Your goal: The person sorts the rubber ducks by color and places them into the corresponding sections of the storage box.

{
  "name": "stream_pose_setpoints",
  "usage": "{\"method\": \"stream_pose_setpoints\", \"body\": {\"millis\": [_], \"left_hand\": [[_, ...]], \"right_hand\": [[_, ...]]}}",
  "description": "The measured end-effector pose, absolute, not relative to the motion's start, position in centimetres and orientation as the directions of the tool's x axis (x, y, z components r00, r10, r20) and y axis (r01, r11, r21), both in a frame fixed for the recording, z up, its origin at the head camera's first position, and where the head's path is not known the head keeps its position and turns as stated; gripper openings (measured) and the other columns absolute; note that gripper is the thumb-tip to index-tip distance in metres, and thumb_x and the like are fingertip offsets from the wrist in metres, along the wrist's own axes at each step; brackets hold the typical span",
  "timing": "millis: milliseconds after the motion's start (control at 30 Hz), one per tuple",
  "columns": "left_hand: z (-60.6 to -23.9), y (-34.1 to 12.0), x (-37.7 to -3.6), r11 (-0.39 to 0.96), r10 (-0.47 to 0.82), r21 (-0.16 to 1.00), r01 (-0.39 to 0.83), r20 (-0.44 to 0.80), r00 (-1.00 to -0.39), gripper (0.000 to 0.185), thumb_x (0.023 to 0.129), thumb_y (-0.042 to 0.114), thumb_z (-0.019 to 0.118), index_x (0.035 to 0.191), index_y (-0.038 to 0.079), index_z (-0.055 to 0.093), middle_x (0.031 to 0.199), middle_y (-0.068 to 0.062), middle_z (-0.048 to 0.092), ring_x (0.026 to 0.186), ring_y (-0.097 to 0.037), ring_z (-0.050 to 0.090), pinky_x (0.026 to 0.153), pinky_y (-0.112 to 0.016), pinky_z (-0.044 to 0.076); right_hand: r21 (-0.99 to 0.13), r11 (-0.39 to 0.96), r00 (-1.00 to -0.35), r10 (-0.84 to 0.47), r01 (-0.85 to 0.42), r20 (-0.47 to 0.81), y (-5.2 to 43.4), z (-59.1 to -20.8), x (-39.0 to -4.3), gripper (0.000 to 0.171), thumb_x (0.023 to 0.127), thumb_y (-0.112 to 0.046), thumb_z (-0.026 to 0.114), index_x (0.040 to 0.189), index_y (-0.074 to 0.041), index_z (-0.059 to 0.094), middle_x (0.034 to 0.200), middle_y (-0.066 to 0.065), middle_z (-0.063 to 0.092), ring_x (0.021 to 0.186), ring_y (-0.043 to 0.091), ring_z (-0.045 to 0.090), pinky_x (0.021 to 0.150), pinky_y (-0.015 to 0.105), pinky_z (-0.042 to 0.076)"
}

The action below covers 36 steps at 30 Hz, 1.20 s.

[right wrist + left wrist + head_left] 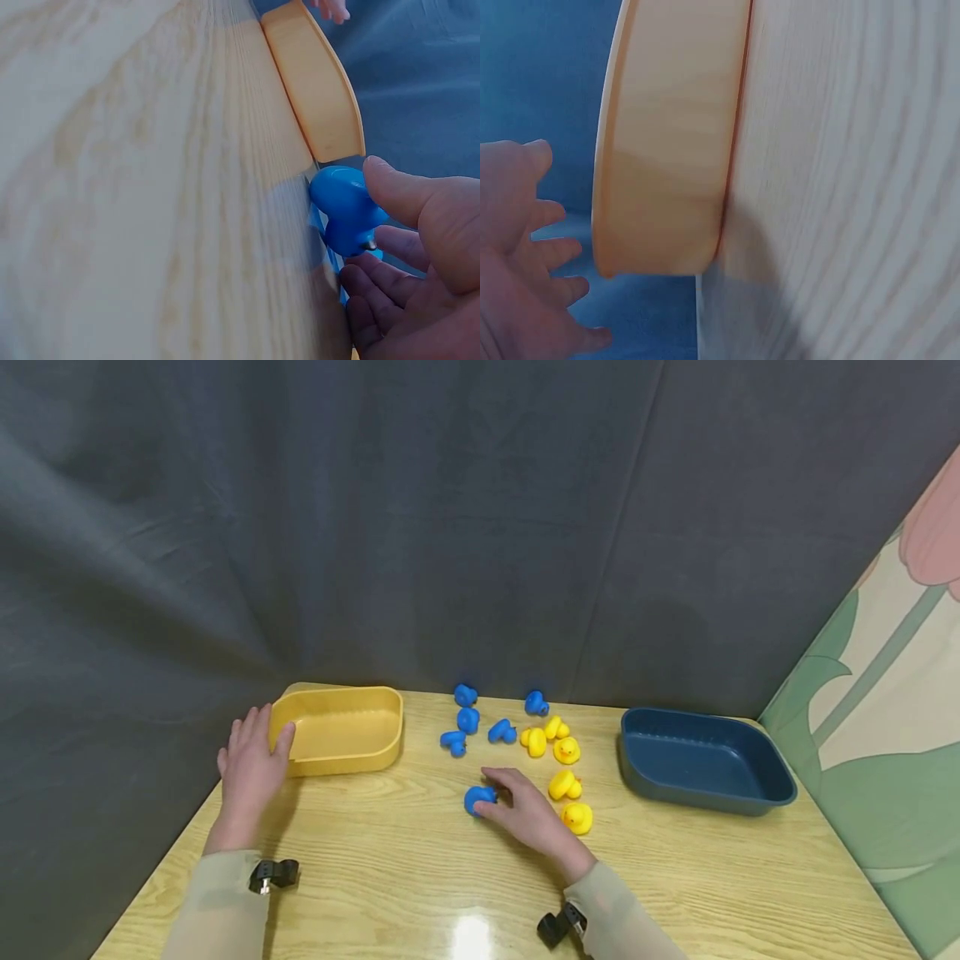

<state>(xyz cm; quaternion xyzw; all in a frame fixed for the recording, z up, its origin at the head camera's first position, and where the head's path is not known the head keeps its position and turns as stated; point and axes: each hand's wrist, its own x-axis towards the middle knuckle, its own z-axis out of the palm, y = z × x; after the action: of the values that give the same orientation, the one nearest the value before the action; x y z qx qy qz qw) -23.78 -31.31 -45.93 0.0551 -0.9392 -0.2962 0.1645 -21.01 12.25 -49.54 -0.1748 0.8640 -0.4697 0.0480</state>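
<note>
Curving thumb and fingers of the right hand (527, 814) around a blue duck (476, 801) on the counter (390, 868); cannot tell whether grasping firmly. Holding the left hand (252, 760) released, fingers extended, beside the yellow bin (348, 764).

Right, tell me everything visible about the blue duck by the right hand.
The blue duck looks smooth and rubbery, with a rounded body, smaller head and dark mark. It is on or just above the table, in front of the other blue ducks. The thumb of the right hand overlaps it in view; contact and exact pose are unclear.
</note>
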Motion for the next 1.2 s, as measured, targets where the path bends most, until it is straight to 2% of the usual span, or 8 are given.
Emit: {"method": "stream_pose_setpoints", "body": {"millis": [233, 467, 567, 733, 1000, 1200], "left_hand": [[-46.4, -33.0, -24.0, 0.732, -0.225, 0.681, -0.038, 0.189, -0.956, 0.079, 0.12, 0.052, 0.035, 0.172, -0.006, 0.022, 0.178, -0.035, 0.012, 0.163, -0.059, 0.006, 0.127, -0.078, 0.009], [-52.8, -37.7, -27.6, 0.626, -0.25, 0.779, 0.029, 0.235, -0.939, 0.099, 0.109, 0.077, 0.034, 0.174, 0.002, 0.027, 0.177, -0.032, 0.02, 0.162, -0.057, 0.018, 0.128, -0.075, 0.016], [-51.5, -36.8, -26.5, 0.547, -0.277, 0.837, -0.03, 0.147, -0.95, 0.094, 0.112, 0.071, 0.036, 0.175, 0.003, 0.022, 0.178, -0.032, 0.019, 0.164, -0.055, 0.015, 0.13, -0.072, 0.014], [-48.5, -34.1, -24.0, 0.419, -0.278, 0.9, -0.124, -0.002, -0.961, 0.081, 0.119, 0.054, 0.035, 0.178, 0.01, 0.004, 0.182, -0.024, 0.006, 0.168, -0.047, 0.003, 0.133, -0.065, 0.007], [-49.2, -33.8, -23.9, 0.352, -0.266, 0.93, -0.105, -0.008, -0.964, 0.075, 0.121, 0.045, 0.037, 0.179, 0.015, -0.001, 0.184, -0.017, 0.001, 0.169, -0.039, -0.002, 0.135, -0.061, 0.004], [-49.5, -32.9, -24.3, 0.352, -0.272, 0.932, -0.091, 0.009, -0.962, 0.074, 0.121, 0.042, 0.039, 0.179, 0.016, 0.002, 0.185, -0.014, 0.003, 0.169, -0.036, -0.001, 0.135, -0.058, 0.005]], "right_hand": [[-0.834, 0.494, -0.942, -0.326, -0.245, 0.083, 12.3, -49.8, -21.3, 0.056, 0.106, -0.027, 0.079, 0.155, -0.005, 0.063, 0.149, 0.01, 0.066, 0.14, 0.034, 0.06, 0.121, 0.057, 0.045], [-0.827, 0.502, -0.939, -0.331, -0.254, 0.088, 12.3, -50.0, -21.4, 0.056, 0.105, -0.027, 0.081, 0.153, -0.004, 0.065, 0.143, 0.009, 0.068, 0.134, 0.033, 0.063, 0.118, 0.056, 0.048], [-0.816, 0.512, -0.937, -0.335, -0.268, 0.097, 12.2, -50.1, -21.5, 0.054, 0.104, -0.026, 0.081, 0.15, -0.003, 0.066, 0.14, 0.01, 0.069, 0.131, 0.033, 0.064, 0.116, 0.056, 0.05], [-0.804, 0.523, -0.936, -0.335, -0.283, 0.112, 12.0, -49.9, -21.4, 0.051, 0.103, -0.024, 0.082, 0.148, -0.002, 0.068, 0.138, 0.011, 0.07, 0.128, 0.033, 0.065, 0.114, 0.056, 0.051], [-0.781, 0.535, -0.924, -0.356, -0.323, 0.138, 12.1, -49.7, -21.1, 0.045, 0.105, -0.026, 0.08, 0.143, -0.002, 0.072, 0.134, 0.011, 0.072, 0.124, 0.032, 0.066, 0.11, 0.056, 0.054], [-0.781, 0.531, -0.925, -0.349, -0.329, 0.152, 12.2, -49.8, -21.1, 0.038, 0.105, -0.022, 0.079, 0.138, -0.002, 0.075, 0.13, 0.009, 0.073, 0.12, 0.031, 0.066, 0.106, 0.053, 0.055]]}}
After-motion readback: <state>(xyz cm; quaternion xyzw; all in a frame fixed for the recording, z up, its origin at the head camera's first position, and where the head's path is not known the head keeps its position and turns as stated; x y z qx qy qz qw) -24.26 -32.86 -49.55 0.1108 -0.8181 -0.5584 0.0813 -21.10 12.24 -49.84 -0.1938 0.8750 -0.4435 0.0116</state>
